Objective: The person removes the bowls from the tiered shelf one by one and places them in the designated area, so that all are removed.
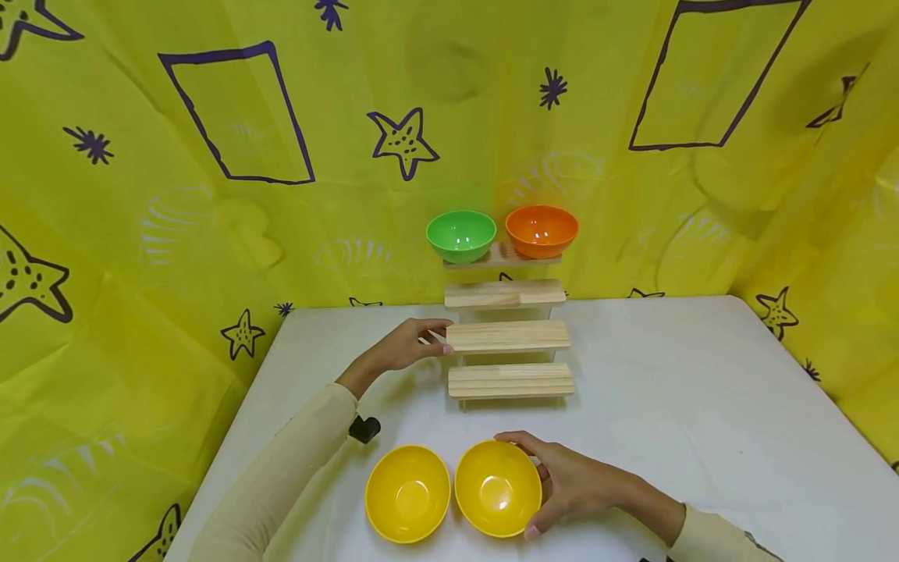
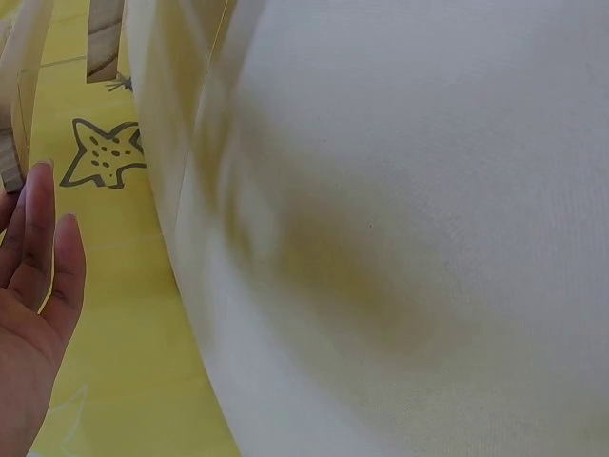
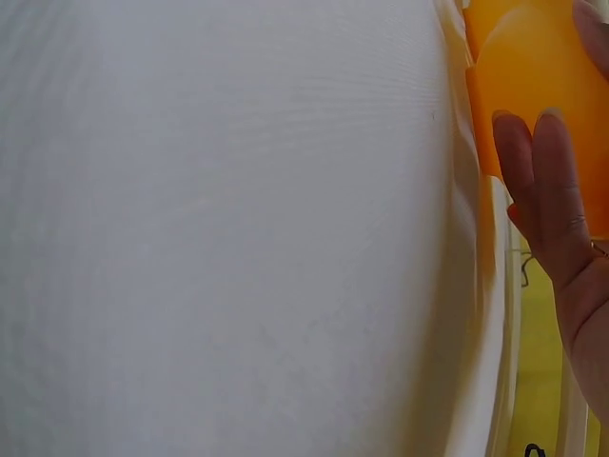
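Observation:
A wooden step stand [image 1: 509, 336] with several tiers rises at the middle of the table. My left hand [image 1: 410, 343] holds the left end of one of its middle steps, thumb in front and fingers behind; the left wrist view shows the fingers [image 2: 38, 228] against the wood's end. Two yellow bowls stand side by side at the front. My right hand [image 1: 576, 480] grips the right yellow bowl [image 1: 499, 488] from its right side, fingers at the far rim, thumb at the near one. The left yellow bowl [image 1: 408, 494] is untouched.
On the top step sit a green bowl [image 1: 461, 236] at left and an orange bowl [image 1: 541, 231] at right. A small black object [image 1: 364, 429] lies by the left forearm. Yellow patterned cloth [image 1: 337, 218] hangs around the white table [image 1: 674, 406].

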Demonstrator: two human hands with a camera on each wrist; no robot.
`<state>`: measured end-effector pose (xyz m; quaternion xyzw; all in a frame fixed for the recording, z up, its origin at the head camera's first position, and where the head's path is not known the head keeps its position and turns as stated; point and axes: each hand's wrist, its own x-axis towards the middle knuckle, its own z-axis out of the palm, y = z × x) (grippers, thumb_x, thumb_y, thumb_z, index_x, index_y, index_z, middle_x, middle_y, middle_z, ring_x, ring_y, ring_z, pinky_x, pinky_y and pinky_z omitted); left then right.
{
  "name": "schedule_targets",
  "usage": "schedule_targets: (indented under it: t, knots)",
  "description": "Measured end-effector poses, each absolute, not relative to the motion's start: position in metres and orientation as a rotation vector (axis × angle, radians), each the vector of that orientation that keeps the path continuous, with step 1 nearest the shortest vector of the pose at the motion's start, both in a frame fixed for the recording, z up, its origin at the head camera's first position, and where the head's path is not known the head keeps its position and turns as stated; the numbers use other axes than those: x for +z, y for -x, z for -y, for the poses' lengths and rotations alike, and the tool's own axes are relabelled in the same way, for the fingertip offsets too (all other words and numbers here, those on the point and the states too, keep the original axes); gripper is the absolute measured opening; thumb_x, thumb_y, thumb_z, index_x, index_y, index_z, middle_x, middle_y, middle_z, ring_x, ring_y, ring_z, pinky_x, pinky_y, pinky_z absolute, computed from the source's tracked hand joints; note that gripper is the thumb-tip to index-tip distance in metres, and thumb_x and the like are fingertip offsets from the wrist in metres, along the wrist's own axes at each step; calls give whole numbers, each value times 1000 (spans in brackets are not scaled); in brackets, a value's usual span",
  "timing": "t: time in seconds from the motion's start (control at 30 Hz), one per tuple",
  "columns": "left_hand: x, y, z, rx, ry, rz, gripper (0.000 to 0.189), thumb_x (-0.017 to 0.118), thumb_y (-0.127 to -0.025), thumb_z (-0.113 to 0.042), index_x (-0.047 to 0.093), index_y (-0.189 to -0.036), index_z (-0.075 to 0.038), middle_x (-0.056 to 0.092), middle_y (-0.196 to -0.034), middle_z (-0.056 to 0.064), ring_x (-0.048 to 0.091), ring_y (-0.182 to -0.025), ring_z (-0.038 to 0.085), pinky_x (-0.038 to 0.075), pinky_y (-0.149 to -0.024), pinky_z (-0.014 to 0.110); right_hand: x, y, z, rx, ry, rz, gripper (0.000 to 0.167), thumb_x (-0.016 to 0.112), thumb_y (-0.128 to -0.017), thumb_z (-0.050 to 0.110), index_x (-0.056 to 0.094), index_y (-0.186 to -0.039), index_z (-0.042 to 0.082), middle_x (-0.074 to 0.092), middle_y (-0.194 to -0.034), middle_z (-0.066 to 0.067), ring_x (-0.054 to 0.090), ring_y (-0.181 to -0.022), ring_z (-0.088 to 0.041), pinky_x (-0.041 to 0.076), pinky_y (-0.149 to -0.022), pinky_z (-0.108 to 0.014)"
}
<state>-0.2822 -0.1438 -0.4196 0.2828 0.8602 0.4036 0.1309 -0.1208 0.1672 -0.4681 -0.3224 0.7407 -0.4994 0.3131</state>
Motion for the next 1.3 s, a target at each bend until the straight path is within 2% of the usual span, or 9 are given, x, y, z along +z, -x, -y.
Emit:
schedule_targets:
  t: [0.23, 0.47, 0.7, 0.9, 1.03, 1.3]
  knots:
    - [-417, 283, 143, 1172, -819, -2504, 54, 70, -96, -21, 53, -144, -3, 66, -126, 17, 66, -106, 26, 54, -85, 31, -466, 123, -169, -1346, 854, -1901, 104, 91, -74, 20, 26, -156, 18, 40, -151, -16, 67, -103, -16, 55, -89, -26]
    - [-419, 282, 143, 1179, -834, -2496, 53, 70, -96, -20, 54, -143, -3, 67, -126, 18, 66, -105, 26, 54, -86, 30, -466, 122, -170, -1340, 839, -1893, 104, 91, -74, 21, 26, -156, 21, 39, -152, -17, 68, -100, -16, 55, -90, -26]
    - [-419, 282, 144, 1178, -826, -2499, 54, 70, -96, -20, 54, -144, -3, 67, -127, 18, 66, -106, 26, 54, -86, 30, -467, 120, -171, -1380, 835, -1833, 106, 89, -76, 18, 22, -157, 13, 35, -154, -23, 68, -104, -17, 56, -89, -28]
    - [-418, 281, 144, 1172, -824, -2502, 54, 71, -95, -21, 54, -144, -3, 67, -127, 18, 66, -106, 26, 54, -85, 30, -465, 120, -173, -1363, 854, -1842, 109, 89, -77, 19, 18, -159, 11, 34, -154, -23, 68, -105, -15, 58, -87, -29]
    - [-418, 281, 144, 1177, -826, -2497, 55, 71, -95, -21, 54, -144, -2, 67, -126, 18, 66, -105, 25, 54, -85, 30, -462, 121, -176, -1353, 871, -1863, 108, 88, -78, 20, 17, -160, 10, 37, -152, -23, 70, -99, -15, 60, -80, -31]
    - [-418, 281, 144, 1188, -801, -2491, 54, 70, -96, -21, 53, -145, -3, 66, -127, 18, 66, -107, 26, 54, -86, 31, -450, 133, -187, -1376, 908, -1931, 95, 83, -83, 15, 24, -158, 9, 40, -149, -28, 69, -80, -13, 61, -66, -35]
